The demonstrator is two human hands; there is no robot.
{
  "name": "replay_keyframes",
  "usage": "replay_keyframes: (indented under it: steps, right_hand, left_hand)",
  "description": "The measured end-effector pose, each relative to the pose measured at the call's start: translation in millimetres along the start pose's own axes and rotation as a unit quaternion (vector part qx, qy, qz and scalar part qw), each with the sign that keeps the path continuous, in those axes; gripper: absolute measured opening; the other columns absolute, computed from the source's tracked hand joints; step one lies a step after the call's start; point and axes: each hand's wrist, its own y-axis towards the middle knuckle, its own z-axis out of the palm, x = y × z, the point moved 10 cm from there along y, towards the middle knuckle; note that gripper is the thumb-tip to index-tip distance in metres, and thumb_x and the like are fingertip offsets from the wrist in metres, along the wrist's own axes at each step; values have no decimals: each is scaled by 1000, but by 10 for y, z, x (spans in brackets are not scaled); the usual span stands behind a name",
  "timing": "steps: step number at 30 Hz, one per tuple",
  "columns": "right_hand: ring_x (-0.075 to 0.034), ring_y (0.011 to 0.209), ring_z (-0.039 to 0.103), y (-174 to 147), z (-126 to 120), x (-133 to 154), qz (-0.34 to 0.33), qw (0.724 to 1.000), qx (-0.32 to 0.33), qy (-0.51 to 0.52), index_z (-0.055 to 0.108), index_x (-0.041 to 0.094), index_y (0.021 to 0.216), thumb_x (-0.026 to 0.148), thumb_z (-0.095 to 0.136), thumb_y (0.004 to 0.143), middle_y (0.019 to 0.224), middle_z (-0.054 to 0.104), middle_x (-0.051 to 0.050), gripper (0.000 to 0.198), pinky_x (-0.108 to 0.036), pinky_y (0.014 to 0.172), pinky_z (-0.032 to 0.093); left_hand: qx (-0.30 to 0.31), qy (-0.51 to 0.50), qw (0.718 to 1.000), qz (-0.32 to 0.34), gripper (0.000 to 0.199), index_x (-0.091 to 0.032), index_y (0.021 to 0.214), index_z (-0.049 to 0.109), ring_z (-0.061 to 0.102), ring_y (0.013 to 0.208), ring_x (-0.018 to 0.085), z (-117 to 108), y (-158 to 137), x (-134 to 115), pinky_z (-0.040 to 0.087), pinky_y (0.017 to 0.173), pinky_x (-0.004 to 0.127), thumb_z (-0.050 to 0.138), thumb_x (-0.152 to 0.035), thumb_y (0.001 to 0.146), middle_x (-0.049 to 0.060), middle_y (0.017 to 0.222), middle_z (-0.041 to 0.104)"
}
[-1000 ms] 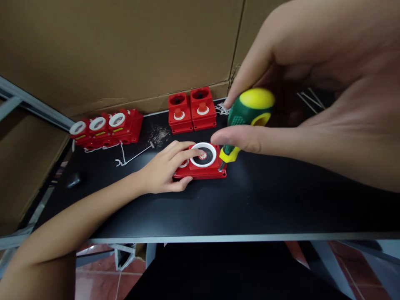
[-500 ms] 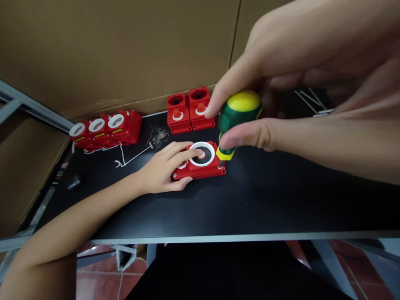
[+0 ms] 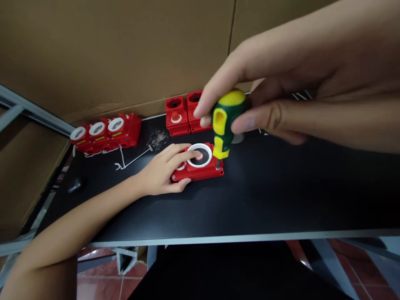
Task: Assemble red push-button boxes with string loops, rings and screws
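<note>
A red box (image 3: 204, 171) with a white-rimmed round opening lies on the black table. My left hand (image 3: 165, 170) holds it down from the left, thumb along the near side and index fingertip inside the white ring (image 3: 200, 166). In my right hand (image 3: 265, 100), thumb and fingers pinch the handle of a stubby green and yellow screwdriver (image 3: 229, 112). Its short shaft points down at the box's right corner, where the tip meets the screw spot; the exact contact is too small to make out.
Behind stand two red boxes (image 3: 177, 121) with red knobs, one partly covered by my right hand. Several joined red units with white rings (image 3: 125, 132) sit at the left. Debris (image 3: 157, 137), a thin metal rod (image 3: 137, 156) and a dark mouse-like object (image 3: 75, 183) lie nearby. Cardboard (image 3: 140, 50) walls the back.
The screwdriver has turned in my right hand, so its yellow inset now faces me, and my fingers have shifted around the handle. My left hand keeps its place on the box.
</note>
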Motion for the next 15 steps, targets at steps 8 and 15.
replay_keyframes:
  steps: [8, 15]
  right_hand:
    - [-33, 99, 69, 102, -7, 166, 51, 921, 55, -381, 76, 28, 112, 89, 2, 102, 84, 62, -7, 96, -52, 79, 44]
    - [-36, 98, 76, 115, -6, 175, 185, 881, 18, -435, 77, 28, 120, 109, 11, 80, 87, 67, -8, 112, -45, 66, 30]
  left_hand:
    - [-12, 1, 1000, 7, 67, -24, 169, 49, 75, 130, 37, -13, 7, -9, 69, 111, 55, 70, -45, 109, 23, 154, 68]
    - [-5, -1, 1000, 0, 67, -24, 167, 50, 75, 135, 39, 4, 0, 8, 68, 113, 57, 71, -43, 107, 22, 156, 68]
